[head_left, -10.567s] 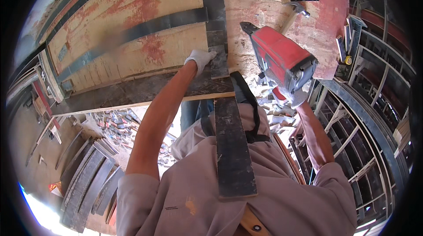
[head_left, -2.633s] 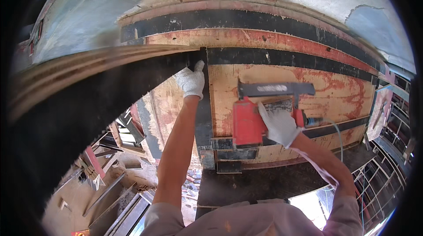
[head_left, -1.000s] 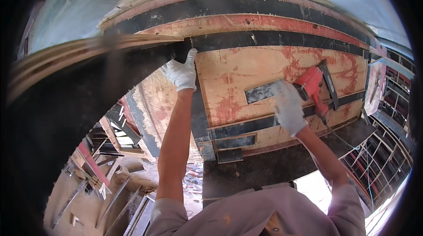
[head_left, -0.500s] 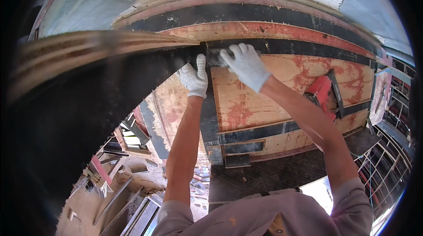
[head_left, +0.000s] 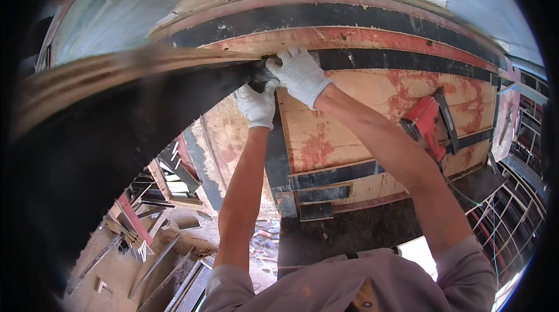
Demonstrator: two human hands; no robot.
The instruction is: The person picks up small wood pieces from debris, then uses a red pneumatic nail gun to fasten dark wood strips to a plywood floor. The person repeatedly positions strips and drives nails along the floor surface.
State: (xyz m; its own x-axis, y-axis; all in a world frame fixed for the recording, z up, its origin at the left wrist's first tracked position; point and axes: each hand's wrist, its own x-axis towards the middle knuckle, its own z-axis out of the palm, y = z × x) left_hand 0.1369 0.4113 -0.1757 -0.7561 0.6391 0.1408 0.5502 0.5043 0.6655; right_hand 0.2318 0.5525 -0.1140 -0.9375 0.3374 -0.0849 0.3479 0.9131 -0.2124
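I'm reading the step in hand as holding and lining up the joint where the board (head_left: 134, 120) is meeting the upright strip (head_left: 277, 154) and the top strip (head_left: 407, 60). The board is running from that joint toward the lower left, close to the camera and filling much of that side.

The left hand (head_left: 256, 105) is sitting half closed at the board's inner end, thumb pointing up. The right hand (head_left: 300, 76) is lying over the joint just beside it, fingers partly curled. It's dark at the fingertips, so I'm not able to tell whether either hand is gripping something or only pressing.

I'm judging that the next move is calling for steady pressure and a flush check before either hand is letting go.

Around: the nail gun (head_left: 424, 118) is lying on the panel (head_left: 349, 102), well apart from both hands. Offcuts (head_left: 324, 194) are resting lower down, scraps (head_left: 265, 248) are littering the floor, a rack (head_left: 518, 195) is standing at right. In the way: the board is blocking my view at left, and the right forearm is crossing the panel.
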